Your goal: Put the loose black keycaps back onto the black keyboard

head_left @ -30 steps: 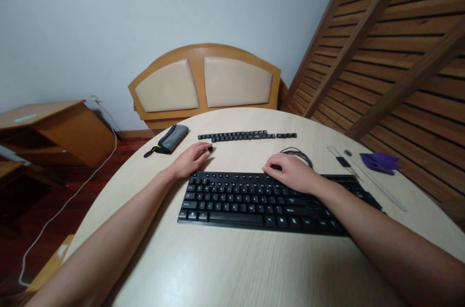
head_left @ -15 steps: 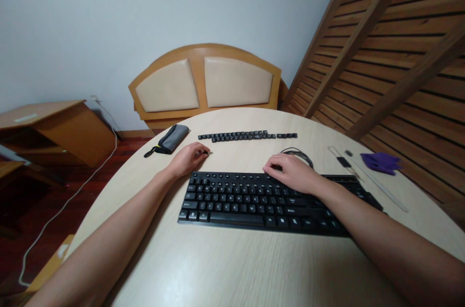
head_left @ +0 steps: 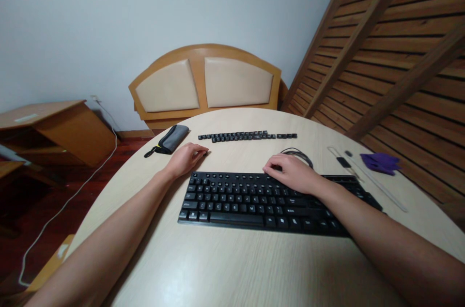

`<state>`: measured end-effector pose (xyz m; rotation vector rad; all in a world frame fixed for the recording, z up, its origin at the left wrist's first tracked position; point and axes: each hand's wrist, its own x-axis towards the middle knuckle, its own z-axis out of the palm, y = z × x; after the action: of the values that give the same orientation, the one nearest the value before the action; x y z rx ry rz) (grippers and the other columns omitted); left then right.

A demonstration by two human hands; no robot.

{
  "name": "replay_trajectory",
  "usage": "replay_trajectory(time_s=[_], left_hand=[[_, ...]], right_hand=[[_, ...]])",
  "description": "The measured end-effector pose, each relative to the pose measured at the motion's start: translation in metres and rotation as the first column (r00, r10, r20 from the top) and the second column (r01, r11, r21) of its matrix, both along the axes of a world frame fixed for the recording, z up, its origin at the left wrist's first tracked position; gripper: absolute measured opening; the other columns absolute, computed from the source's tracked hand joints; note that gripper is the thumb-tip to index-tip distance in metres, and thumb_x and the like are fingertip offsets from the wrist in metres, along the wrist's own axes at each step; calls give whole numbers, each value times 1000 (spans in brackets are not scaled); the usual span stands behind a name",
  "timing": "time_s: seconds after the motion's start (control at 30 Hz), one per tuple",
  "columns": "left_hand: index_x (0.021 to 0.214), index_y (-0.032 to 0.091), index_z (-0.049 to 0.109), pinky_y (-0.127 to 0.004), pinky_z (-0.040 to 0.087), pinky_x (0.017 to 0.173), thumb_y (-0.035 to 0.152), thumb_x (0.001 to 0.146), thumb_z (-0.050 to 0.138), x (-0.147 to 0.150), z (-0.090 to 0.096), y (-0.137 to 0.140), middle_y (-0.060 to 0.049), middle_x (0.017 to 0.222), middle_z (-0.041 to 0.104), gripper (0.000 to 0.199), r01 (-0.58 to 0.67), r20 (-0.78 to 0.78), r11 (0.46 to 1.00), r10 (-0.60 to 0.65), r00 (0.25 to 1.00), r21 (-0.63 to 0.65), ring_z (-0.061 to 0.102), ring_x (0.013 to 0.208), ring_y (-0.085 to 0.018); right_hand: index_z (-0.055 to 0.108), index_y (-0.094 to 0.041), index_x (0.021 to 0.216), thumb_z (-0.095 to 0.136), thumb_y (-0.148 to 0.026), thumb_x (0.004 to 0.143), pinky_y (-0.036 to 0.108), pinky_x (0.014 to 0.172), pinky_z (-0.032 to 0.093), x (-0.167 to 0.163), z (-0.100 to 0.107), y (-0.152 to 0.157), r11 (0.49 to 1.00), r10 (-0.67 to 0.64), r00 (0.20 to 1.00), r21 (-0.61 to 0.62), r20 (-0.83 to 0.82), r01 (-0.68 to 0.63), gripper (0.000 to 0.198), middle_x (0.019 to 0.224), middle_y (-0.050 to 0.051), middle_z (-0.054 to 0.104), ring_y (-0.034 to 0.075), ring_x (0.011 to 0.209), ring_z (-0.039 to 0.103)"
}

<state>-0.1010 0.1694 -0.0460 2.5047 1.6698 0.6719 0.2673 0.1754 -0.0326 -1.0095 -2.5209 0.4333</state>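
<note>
A black keyboard [head_left: 232, 200] lies on the pale wooden table, with keys still seated over most of it. My right hand [head_left: 290, 171] rests over its far edge, fingers curled together with the tips at that edge; what lies under the palm is hidden. Just past the keyboard's far left corner, my left hand [head_left: 187, 158] is closed in a pinch low over the table. A small black keycap [head_left: 206, 153] shows at its fingertips, mostly covered. Loose keycaps [head_left: 240, 136] stand in two rows beyond the hands.
A grey zip pouch [head_left: 173, 138] lies left of my left hand. Behind my right hand is a coiled black cable [head_left: 300, 155]. Farther right are a wire keycap puller [head_left: 342, 161], a thin pale brush [head_left: 378, 183] and a purple cloth or glove [head_left: 380, 162].
My left fingers have turned slightly downward, so the keycap shows less than before. My right hand and the keyboard have stayed put.
</note>
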Motion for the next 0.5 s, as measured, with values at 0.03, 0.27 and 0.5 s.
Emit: replay_trajectory(time_s=[0.03, 0.27, 0.5], left_hand=[[110, 21, 74, -37, 50, 88, 36, 98, 47, 0, 0, 0, -8, 106, 76, 33, -9, -2, 1000, 9, 1000, 3, 66, 97, -26], [104, 20, 76, -36, 50, 91, 38, 99, 47, -1, -2, 1, -9, 106, 74, 35, -5, -8, 999, 6, 1000, 36, 65, 98, -25], [108, 18, 74, -36, 50, 93, 40, 100, 44, -1, 4, -3, -10, 110, 69, 38, -22, 29, 999, 21, 999, 33, 64, 102, -25]], right_hand=[[70, -20, 82, 53, -33, 96, 34, 75, 45, 0, 0, 0, 1000, 0, 1000, -1, 0, 0, 25, 84, 6, 73, 22, 81, 64], [70, -21, 81, 53, -32, 96, 34, 75, 45, 0, 0, 0, 1000, -1, 1000, 9, 2, 1, 25, 83, 6, 73, 22, 81, 65], [70, -21, 82, 53, -32, 96, 34, 75, 45, 0, 0, -1, 1000, -2, 1000, 11, 0, 2, 24, 84, 5, 73, 22, 81, 65]])
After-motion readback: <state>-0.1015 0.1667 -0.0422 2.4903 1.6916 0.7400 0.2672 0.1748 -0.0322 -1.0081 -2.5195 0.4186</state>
